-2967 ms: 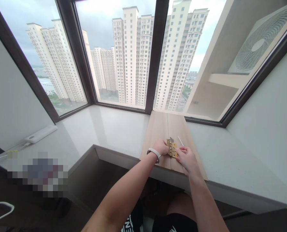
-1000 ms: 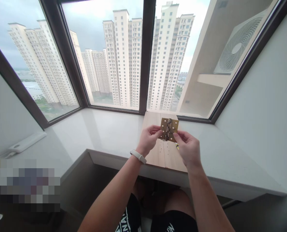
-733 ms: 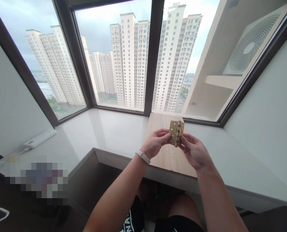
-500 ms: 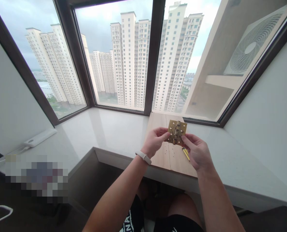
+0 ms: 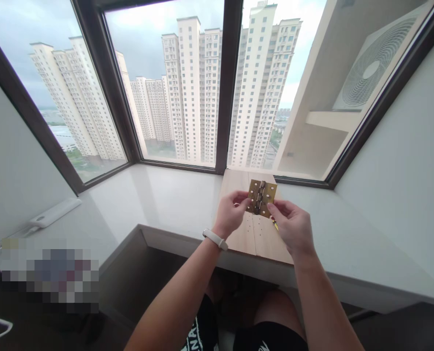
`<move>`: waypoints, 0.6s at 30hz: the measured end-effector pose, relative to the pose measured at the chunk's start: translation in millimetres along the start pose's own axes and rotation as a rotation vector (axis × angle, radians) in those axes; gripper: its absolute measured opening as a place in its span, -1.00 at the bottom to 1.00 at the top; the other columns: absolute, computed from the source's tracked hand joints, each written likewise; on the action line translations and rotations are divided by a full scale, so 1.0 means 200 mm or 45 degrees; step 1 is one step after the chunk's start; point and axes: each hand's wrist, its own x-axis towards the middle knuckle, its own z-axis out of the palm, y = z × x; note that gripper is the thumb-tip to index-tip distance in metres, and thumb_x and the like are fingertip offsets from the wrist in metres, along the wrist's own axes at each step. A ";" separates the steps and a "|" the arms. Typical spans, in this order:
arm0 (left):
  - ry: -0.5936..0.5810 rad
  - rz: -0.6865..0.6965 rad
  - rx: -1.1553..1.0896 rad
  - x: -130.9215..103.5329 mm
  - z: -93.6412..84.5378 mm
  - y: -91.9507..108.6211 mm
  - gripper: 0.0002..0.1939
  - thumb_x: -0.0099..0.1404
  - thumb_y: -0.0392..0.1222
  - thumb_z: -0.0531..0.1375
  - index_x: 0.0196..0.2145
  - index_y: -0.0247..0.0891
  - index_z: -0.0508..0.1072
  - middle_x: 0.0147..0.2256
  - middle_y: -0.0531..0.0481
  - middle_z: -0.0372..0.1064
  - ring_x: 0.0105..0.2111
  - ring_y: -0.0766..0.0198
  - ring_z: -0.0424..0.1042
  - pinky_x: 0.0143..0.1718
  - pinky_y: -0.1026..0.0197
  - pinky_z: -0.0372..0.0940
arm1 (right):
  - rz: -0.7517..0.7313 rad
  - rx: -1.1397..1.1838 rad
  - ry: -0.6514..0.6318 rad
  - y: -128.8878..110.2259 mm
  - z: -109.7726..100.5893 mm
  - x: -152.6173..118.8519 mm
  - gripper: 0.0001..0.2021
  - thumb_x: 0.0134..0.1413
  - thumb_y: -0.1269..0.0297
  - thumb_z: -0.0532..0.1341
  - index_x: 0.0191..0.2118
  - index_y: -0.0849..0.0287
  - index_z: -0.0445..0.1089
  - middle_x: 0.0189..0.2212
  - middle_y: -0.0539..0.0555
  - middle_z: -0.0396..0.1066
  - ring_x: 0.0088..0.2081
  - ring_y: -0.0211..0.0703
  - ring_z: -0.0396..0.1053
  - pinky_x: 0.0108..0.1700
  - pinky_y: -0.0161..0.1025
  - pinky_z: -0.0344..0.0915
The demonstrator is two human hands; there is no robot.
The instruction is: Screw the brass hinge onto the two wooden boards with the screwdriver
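A brass-coloured butt hinge (image 5: 267, 194) is spread flat between my two hands, its leaves pierced by several screw holes. My left hand (image 5: 233, 210) pinches the left leaf near its lower edge. The right leaf is gripped by my right hand (image 5: 293, 225), thumb on the front. Beneath the hinge lies a pale wooden board (image 5: 242, 241) with a lengthwise seam and several small drilled holes. A yellow and black tool (image 5: 274, 224) rests on the board, partly covered by my right hand, so its kind is unclear.
The board lies across a white window ledge (image 5: 180, 200), whose front edge has a recess on the left. Dark window frames (image 5: 230, 87) rise behind. A white power strip (image 5: 58, 214) sits at the left, near a pixelated patch. My legs are below the ledge.
The hinge and both hands appear slightly further left, along with the whole scene as the view shifts. The hinge tilts a little differently. My right hand covers more of the yellow and black tool.
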 end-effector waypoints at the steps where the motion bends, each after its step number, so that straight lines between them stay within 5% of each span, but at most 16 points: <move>1: -0.048 -0.056 -0.117 0.01 -0.02 -0.01 -0.73 0.31 -0.08 0.39 -0.14 -0.33 0.60 -0.19 -0.18 0.60 -0.20 0.13 0.57 -0.14 0.06 0.48 | 0.043 0.098 -0.047 0.01 -0.02 0.02 -0.58 0.02 -0.05 0.49 -0.14 0.19 0.61 -0.22 0.20 0.65 -0.24 0.04 0.59 -0.19 -0.06 0.54; 5: -0.259 -0.241 -0.532 0.00 -0.04 0.00 -0.63 0.22 -0.05 0.47 -0.14 -0.35 0.58 -0.19 -0.17 0.61 -0.24 0.20 0.57 -0.12 0.11 0.45 | 0.175 0.403 -0.296 0.00 -0.06 0.04 -0.55 -0.04 -0.06 0.53 -0.14 0.17 0.61 -0.19 0.17 0.64 -0.21 0.03 0.59 -0.13 -0.01 0.56; 9: -0.328 -0.312 -0.640 -0.02 -0.03 0.01 -0.62 0.21 -0.05 0.49 -0.14 -0.34 0.58 -0.20 -0.16 0.61 -0.24 0.21 0.57 -0.14 0.14 0.45 | 0.206 0.530 -0.417 -0.03 -0.05 0.03 -0.57 -0.04 -0.09 0.52 -0.18 0.14 0.60 -0.22 0.14 0.64 -0.19 0.03 0.60 -0.13 0.01 0.56; 18: -0.105 -0.103 0.123 0.00 -0.03 0.00 -0.74 0.29 -0.07 0.38 -0.18 -0.32 0.58 -0.29 -0.12 0.59 -0.30 0.19 0.56 -0.26 0.14 0.48 | 0.122 0.025 -0.173 -0.04 -0.07 0.02 -0.60 0.01 -0.08 0.47 -0.28 0.20 0.58 -0.35 0.15 0.62 -0.35 -0.06 0.55 -0.34 -0.18 0.50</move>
